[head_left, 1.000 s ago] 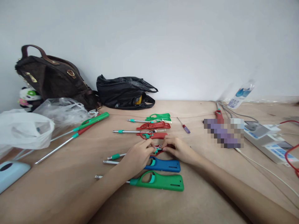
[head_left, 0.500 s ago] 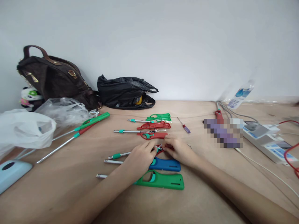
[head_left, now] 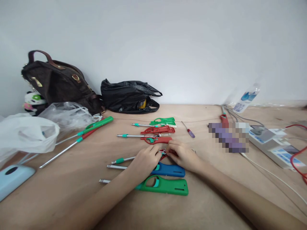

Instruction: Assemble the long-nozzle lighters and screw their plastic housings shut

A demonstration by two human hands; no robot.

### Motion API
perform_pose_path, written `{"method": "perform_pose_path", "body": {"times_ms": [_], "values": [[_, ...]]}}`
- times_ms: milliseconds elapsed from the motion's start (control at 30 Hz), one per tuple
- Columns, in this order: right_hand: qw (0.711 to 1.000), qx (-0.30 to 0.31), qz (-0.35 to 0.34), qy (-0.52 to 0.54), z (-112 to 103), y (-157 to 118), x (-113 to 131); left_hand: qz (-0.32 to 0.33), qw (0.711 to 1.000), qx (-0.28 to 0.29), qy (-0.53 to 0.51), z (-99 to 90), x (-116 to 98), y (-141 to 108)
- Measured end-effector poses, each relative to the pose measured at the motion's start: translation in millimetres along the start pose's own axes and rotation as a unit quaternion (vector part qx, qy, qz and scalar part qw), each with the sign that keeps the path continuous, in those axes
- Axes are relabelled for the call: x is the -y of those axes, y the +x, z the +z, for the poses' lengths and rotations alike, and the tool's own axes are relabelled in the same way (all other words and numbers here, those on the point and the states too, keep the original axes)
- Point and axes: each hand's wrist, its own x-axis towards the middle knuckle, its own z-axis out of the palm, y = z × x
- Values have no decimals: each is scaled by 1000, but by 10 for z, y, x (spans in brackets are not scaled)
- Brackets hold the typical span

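Both my hands are at an opened red gas lighter (head_left: 163, 155) in the middle of the table, its inner parts and thin wires partly showing. My left hand (head_left: 149, 157) is closed over its trigger end, with the metal tube (head_left: 123, 159) running out to the left. From the right, my right hand (head_left: 180, 154) pinches the handle end; its fingertips are partly hidden. Just nearer to me lie a blue gas lighter (head_left: 172, 169) and a green gas lighter (head_left: 169, 186), both under my left forearm. Beyond my hands rests a red lighter half (head_left: 164, 140).
Farther back lie red lighter shells (head_left: 158, 129), green shells (head_left: 163, 120) and a screwdriver (head_left: 188, 129). To the left are two assembled lighters (head_left: 97, 125), a white plastic bag (head_left: 28, 134) and a dark backpack (head_left: 59, 80). A power strip (head_left: 275, 147) and bottle (head_left: 247, 97) stand right.
My hands stay at the red lighter with only slight finger movement. The whole view has shifted a little; the objects on the table keep their places.
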Motion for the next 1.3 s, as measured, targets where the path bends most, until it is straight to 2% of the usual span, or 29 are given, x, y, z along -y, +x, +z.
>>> {"method": "perform_pose_path", "body": {"times_ms": [367, 500, 633, 800, 900, 967, 1033, 1167, 1300], "values": [[1000, -6, 4, 22, 24, 15, -7, -7, 999, -7, 47, 34, -26, 42], [997, 1, 40, 60, -20, 38, 40, -1, 998, -24, 66, 73, -19, 41], [993, 3, 75, 93, -28, 43, 62, -8, 999, -37, 35, 91, -8, 50], [977, -9, 138, 163, 16, 90, -8, -7, 1000, 0, -24, 6, 40, 44], [969, 58, 164, 178, -28, 206, -63, -8, 998, 29, -58, -75, 71, 19], [966, 118, 162, 164, -83, 306, -96, -6, 997, 41, -71, -116, 84, 3], [963, 154, 157, 157, -130, 393, -128, -1, 995, 48, -83, -144, 86, -8], [958, 188, 152, 151, -150, 454, -174, 2, 993, 44, -108, -176, 64, -16], [962, 177, 145, 150, -119, 398, -179, -3, 991, 33, -131, -185, 71, -28]]}}
